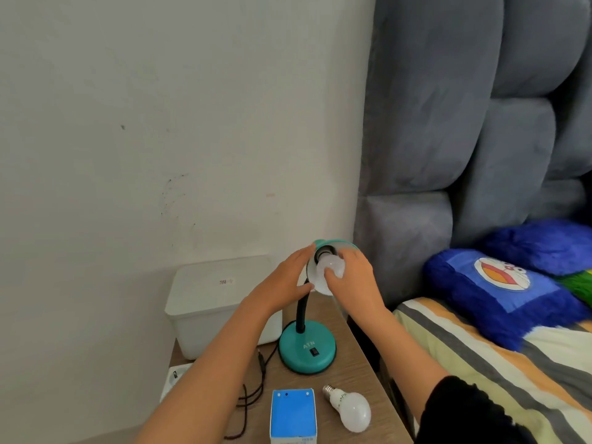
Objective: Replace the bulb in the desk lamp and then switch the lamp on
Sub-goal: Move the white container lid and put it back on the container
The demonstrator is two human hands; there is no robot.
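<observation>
A teal desk lamp stands on the wooden bedside table, its round base [307,350] carrying a black rocker switch [315,352]. The shade [336,244] is tilted up toward me on a black gooseneck. A white bulb [326,270] sits at the black socket inside the shade, and my right hand [350,280] grips its globe. My left hand [285,280] clasps the shade's left rim. A second white bulb [350,408] lies on its side near the table's front, beside a blue bulb box [293,415].
A white lidded plastic box [217,302] stands behind the lamp on the left. Dark cables [256,389] trail over the table [358,373] toward a white power strip [174,378]. A bed with a striped sheet, blue pillows [499,293] and a grey padded headboard is on the right.
</observation>
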